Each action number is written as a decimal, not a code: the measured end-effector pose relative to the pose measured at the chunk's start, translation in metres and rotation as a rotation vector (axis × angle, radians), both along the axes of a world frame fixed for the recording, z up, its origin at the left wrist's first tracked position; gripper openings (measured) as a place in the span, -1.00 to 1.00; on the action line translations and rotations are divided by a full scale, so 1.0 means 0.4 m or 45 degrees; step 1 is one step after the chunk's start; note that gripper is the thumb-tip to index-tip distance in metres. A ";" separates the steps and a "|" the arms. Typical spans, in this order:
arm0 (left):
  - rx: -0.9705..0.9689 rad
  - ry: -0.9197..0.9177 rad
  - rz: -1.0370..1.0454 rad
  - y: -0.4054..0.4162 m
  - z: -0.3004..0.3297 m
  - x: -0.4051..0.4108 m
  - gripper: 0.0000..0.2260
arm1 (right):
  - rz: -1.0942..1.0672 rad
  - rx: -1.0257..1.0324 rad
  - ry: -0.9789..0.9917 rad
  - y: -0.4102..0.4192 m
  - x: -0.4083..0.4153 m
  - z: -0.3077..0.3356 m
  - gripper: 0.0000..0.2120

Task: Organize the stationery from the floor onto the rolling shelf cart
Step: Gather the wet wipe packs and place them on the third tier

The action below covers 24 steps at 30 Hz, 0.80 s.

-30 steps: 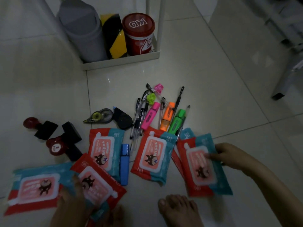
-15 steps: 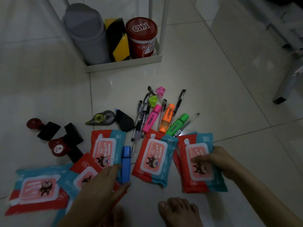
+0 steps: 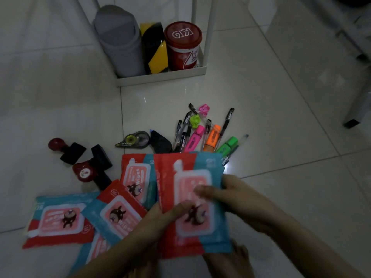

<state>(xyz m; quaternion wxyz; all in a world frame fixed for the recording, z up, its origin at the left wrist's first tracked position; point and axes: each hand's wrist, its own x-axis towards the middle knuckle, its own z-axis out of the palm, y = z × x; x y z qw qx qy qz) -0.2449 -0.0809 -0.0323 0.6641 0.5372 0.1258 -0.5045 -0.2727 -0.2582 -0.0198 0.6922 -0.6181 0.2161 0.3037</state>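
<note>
1. Wet-wipes pack [image 3: 192,205], red and teal, held up above the floor [image 3: 281,137] in both hands, label facing the camera.
2. Left hand [image 3: 160,219]: thumb across the pack's front, remaining fingers curled behind its left edge, gripping it.
3. Right hand [image 3: 239,199]: fingers [image 3: 204,190] laid over the label, clasping the pack's right edge.
4. Three more wipes packs on the floor left of the held one: one [image 3: 136,175] partly behind it, one [image 3: 116,215] tilted, one [image 3: 58,219] farthest left.
5. Highlighters, pink [image 3: 193,138], orange [image 3: 211,138], green [image 3: 227,145], among black pens [image 3: 181,135], just beyond the held pack.
6. Correction-tape dispensers [image 3: 134,139], beside the pens.
7. Rubber stamps [image 3: 68,150], red-handled, at left.
8. Rolling shelf cart [image 3: 160,79], bottom tray: grey bin [image 3: 118,43], black-yellow tape roll [image 3: 154,49], red tub [image 3: 182,45].
</note>
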 end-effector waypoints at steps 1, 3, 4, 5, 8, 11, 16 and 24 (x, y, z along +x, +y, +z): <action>0.053 0.008 0.048 0.003 -0.019 -0.001 -0.70 | 0.063 -0.033 -0.014 0.021 -0.002 -0.010 -0.85; 0.072 0.046 0.073 0.023 -0.036 -0.001 -0.55 | 0.063 -0.200 -0.035 0.037 -0.013 -0.039 -0.79; 0.120 0.050 0.123 0.031 -0.035 -0.002 -0.48 | 0.045 -0.299 0.008 0.029 -0.015 -0.061 -0.75; 0.154 0.065 0.193 0.045 -0.055 -0.003 -0.48 | 0.048 -0.401 0.042 0.014 -0.020 -0.083 -0.74; 0.209 0.112 0.405 0.063 -0.065 0.004 -0.63 | 0.177 -0.898 0.016 -0.012 -0.028 -0.161 -0.66; 0.232 0.082 0.552 0.076 -0.080 0.018 -0.74 | 0.063 -1.045 -0.030 -0.007 -0.024 -0.230 -0.55; 0.282 0.014 0.613 0.079 -0.087 0.029 -0.48 | -0.052 -1.127 -0.054 0.037 -0.011 -0.264 -0.31; 0.142 -0.055 0.506 0.072 -0.092 0.030 -0.41 | -0.183 -1.048 0.055 0.056 0.001 -0.266 -0.58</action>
